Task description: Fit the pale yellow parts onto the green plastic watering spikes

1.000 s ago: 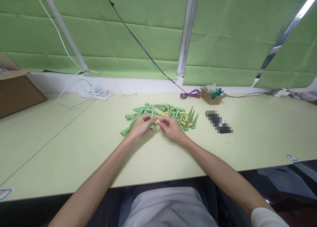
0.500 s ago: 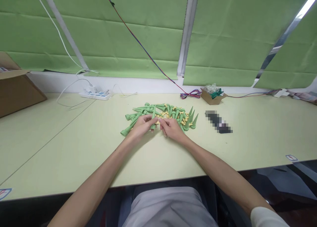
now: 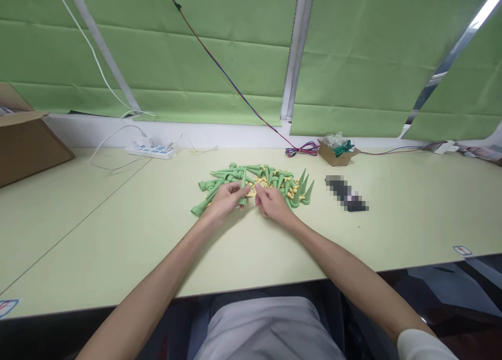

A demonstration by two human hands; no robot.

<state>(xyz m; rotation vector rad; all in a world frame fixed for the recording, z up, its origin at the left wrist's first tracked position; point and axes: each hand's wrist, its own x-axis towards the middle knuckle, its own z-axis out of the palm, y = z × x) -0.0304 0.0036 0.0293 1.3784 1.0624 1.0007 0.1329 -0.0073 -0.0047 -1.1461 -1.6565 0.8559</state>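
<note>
My left hand [image 3: 227, 199] is closed on a green spike [image 3: 243, 179] that points upward, its wider end low between my fingers. Just to the right, my right hand [image 3: 270, 200] has its fingers pinched together beside a small yellow piece; whether it grips anything is too small to tell. Behind both hands lies a pile of green cone-shaped spikes [image 3: 280, 180] mixed with small yellow pieces [image 3: 293, 188]. More green spikes [image 3: 198, 210] lie to the left of my left hand. Several spikes stand on their wide ends at the pile's right side.
A small cardboard box [image 3: 333, 158] with plastic and green material sits behind right, near coiled wires [image 3: 301, 149]. A blurred dark object [image 3: 345, 193] lies right of the pile. A power strip [image 3: 152, 150] and a large cardboard box [image 3: 31, 145] are at the left.
My right hand has moved slightly right, away from my left hand, widening the gap between them. My left hand still holds the spike in about the same place.
</note>
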